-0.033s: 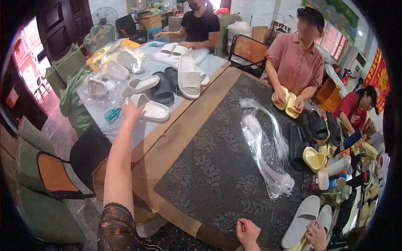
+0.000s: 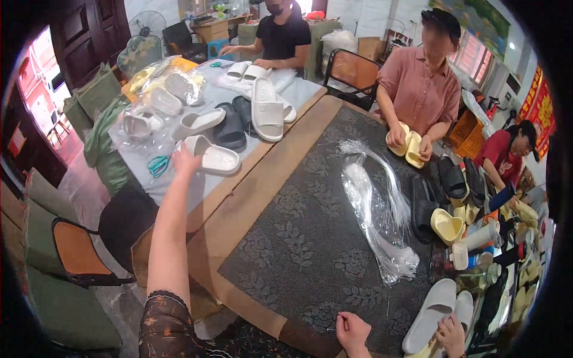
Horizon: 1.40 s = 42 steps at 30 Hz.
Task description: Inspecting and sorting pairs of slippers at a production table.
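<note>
My left hand (image 2: 186, 160) reaches far out over the light table, its fingers closed round the strap end of a white slide slipper (image 2: 219, 160). Teal-handled scissors (image 2: 158, 166) lie just left of that hand. Another white slipper (image 2: 202, 121) and a black slipper (image 2: 230, 128) rest beyond it. My right hand (image 2: 352, 329) is closed low over the dark patterned mat (image 2: 292, 250), with a thin pale bit near its thumb; what it grips is too small to make out. At its right, another person's hand (image 2: 450, 335) touches a pair of white slippers (image 2: 431, 313).
A bundle of clear plastic strands (image 2: 370, 209) lies across the mat. Black slippers (image 2: 421, 209), a cream slipper (image 2: 447, 227) and bottles crowd the right side. Across the table a person holds yellow slippers (image 2: 412, 149). Bagged slippers (image 2: 166, 100) cover the far left; a chair (image 2: 83, 253) stands nearby.
</note>
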### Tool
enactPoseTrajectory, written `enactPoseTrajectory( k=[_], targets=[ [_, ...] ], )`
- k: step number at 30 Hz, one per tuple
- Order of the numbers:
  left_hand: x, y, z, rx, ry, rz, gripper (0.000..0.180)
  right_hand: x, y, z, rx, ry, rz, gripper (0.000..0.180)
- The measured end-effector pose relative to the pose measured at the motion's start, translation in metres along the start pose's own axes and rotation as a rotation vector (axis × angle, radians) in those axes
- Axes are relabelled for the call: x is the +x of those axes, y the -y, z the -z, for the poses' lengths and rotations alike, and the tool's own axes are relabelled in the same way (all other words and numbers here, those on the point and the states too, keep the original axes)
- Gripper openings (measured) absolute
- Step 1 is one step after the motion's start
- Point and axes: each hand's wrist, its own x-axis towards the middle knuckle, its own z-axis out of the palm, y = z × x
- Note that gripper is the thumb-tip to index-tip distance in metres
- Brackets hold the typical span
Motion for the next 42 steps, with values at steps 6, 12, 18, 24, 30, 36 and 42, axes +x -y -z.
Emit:
enactPoseTrajectory(
  k=[6, 12, 18, 24, 30, 36, 42],
  targets=[
    [-0.023, -0.001, 0.024, -0.185, -0.421, -0.099, 0.064, -0.002, 0.000, 0.007, -0.016, 0.052, 0.049, 0.010],
    [-0.079, -0.024, 0.103, -0.365, -0.591, -0.605, 0.058, -0.007, -0.007, 0.008, 0.019, 0.008, 0.102, 0.008],
    [-0.207, -0.089, 0.188, -0.710, -0.207, -0.939, 0.057, -0.007, -0.009, 0.019, 0.354, -0.062, -0.102, 0.009],
    [-0.325, -0.134, 0.229, -0.991, 0.165, -1.050, 0.058, -0.009, -0.025, 0.009, 0.665, -0.236, -0.113, 0.012],
    [-0.382, -0.162, 0.218, -0.843, 0.279, -1.286, 0.059, 0.002, -0.046, 0.023, 1.032, -0.322, -0.279, 0.023],
    [-0.393, -0.180, 0.137, -0.825, 0.325, -1.245, 0.058, 0.009, -0.057, 0.034, 1.190, -0.287, -0.362, 0.031],
    [-0.403, -0.177, 0.111, -0.921, 0.361, -1.199, 0.056, 0.015, -0.051, 0.021, 0.647, -0.309, -0.307, 0.043]
  ],
)
